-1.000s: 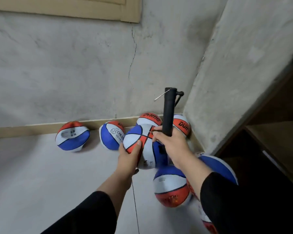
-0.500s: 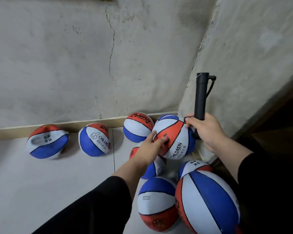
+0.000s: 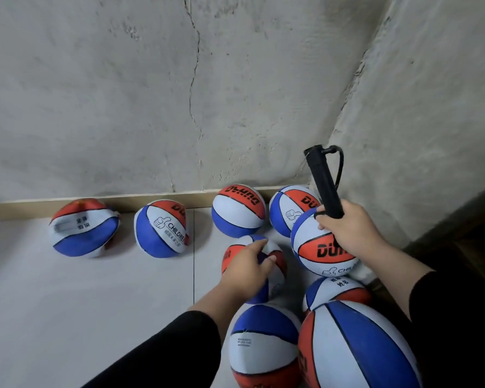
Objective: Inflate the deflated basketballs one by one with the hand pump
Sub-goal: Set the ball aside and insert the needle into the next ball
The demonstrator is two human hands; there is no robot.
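Mostly red-white-blue basketballs (image 3: 237, 210), leftmost basketball (image 3: 84, 228) crumpled, black pump (image 3: 324, 184) upright.

The right hand (image 3: 350, 233) grips a slim black plastic hand pump (image 3: 324, 182) by its lower end, tilted, resting against a round red, white and blue rubber basketball (image 3: 319, 247). The left hand (image 3: 245, 268) curls over a smaller tricolour ball (image 3: 275, 264) on the pale tiled floor (image 3: 95, 303). Beyond the left hand, a crumpled deflated ball (image 3: 83, 229) lies by the grey plaster wall (image 3: 123, 93).
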